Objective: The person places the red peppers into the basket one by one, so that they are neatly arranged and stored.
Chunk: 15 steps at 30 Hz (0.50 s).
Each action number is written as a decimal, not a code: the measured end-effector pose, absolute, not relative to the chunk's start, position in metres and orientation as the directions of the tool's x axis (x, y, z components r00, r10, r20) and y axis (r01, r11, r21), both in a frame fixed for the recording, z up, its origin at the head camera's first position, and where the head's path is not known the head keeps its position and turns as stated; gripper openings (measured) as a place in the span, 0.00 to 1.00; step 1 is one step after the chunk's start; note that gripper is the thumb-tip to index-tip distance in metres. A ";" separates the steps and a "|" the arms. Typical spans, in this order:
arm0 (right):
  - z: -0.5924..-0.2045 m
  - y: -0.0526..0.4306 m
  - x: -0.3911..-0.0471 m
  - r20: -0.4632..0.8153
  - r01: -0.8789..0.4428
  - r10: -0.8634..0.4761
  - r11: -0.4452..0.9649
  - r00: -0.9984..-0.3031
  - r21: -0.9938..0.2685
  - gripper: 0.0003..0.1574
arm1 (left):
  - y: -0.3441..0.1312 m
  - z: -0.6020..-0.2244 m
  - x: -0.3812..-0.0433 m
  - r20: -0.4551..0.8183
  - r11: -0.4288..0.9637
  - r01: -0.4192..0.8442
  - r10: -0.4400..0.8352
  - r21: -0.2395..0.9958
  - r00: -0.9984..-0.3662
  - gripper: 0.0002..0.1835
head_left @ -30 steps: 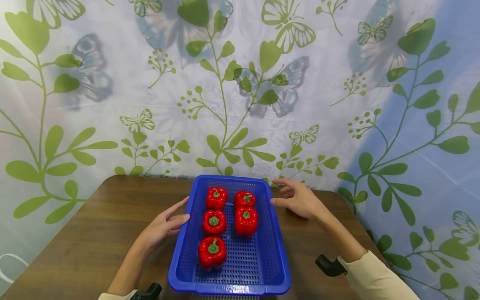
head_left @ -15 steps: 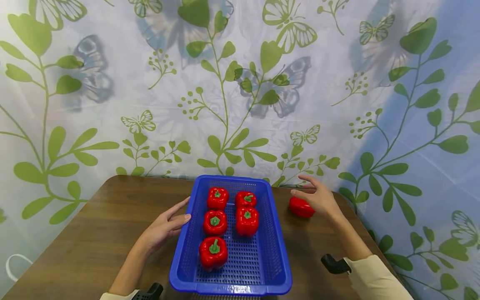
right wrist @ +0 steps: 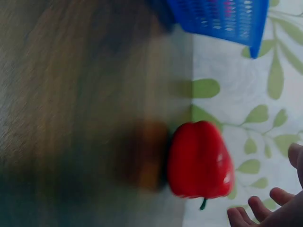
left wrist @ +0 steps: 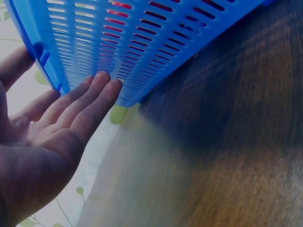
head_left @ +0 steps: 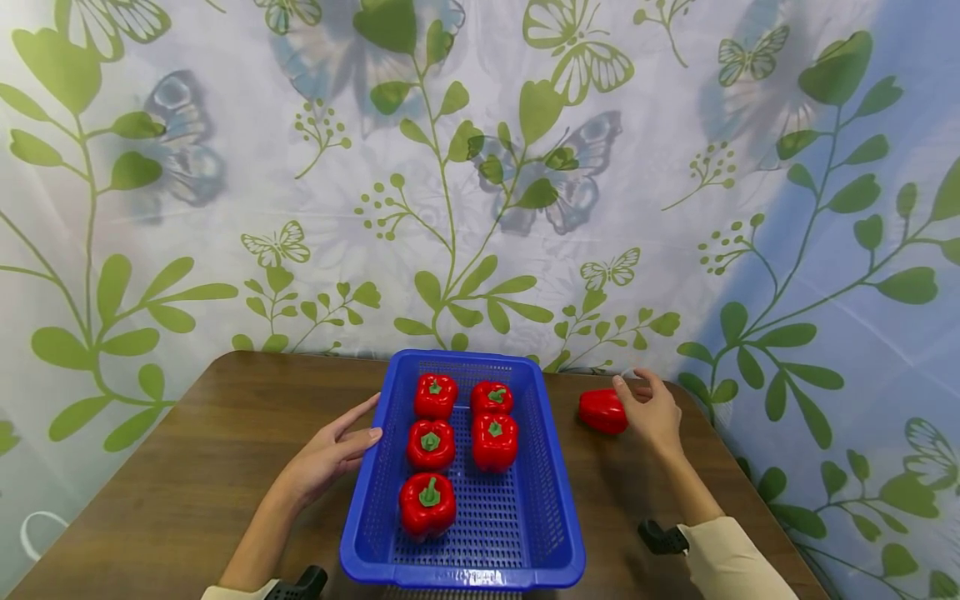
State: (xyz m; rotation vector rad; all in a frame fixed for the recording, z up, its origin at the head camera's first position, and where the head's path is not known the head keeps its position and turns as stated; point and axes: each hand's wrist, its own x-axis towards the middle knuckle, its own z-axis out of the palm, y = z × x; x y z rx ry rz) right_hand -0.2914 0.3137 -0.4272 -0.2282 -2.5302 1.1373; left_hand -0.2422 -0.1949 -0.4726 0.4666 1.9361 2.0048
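A blue perforated plastic basket (head_left: pixel 461 577) on the table holds several red bell peppers (head_left: pixel 427 504) with green stems, standing in two columns. Along its left side, my left hand (head_left: pixel 322 458) rests with extended fingers (left wrist: pixel 90 113) against the slotted wall and the thumb at the rim. Right of the basket, another bell pepper (head_left: pixel 598 411) lies on its side on the wood. My right hand (head_left: pixel 654 417) is just right of this pepper, its fingers slightly bent and holding nothing. The right wrist view shows a gap between the pepper's green stem (right wrist: pixel 203 204) and the fingers.
The brown wooden table (head_left: pixel 240 433) ends at the back against a white curtain (head_left: pixel 330 200) with green leaves and butterflies. A black device (head_left: pixel 663 537) is at the right cuff and another (head_left: pixel 300 583) at the left.
My right hand has moved from the basket's right rim to the right, past the loose pepper, uncovering it. The left hand and the basket stay in place.
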 end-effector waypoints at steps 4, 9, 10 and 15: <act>-0.437 0.317 -0.294 0.275 0.017 0.336 0.660 -0.901 -0.751 0.44 | -0.195 -0.472 -0.242 0.019 -0.033 0.004 0.442 0.999 -0.897 0.35; -0.448 0.321 -0.298 0.249 0.066 0.357 0.678 -0.900 -0.732 0.47 | -0.196 -0.472 -0.242 0.019 -0.036 0.004 0.443 0.999 -0.896 0.35; -0.450 0.322 -0.299 0.240 0.076 0.357 0.681 -0.903 -0.728 0.48 | -0.196 -0.472 -0.242 0.020 -0.038 0.003 0.444 0.999 -0.896 0.35; -0.462 0.325 -0.301 0.171 0.115 0.332 0.689 -0.928 -0.716 0.48 | -0.195 -0.471 -0.242 0.017 -0.041 -0.002 0.447 0.999 -0.894 0.35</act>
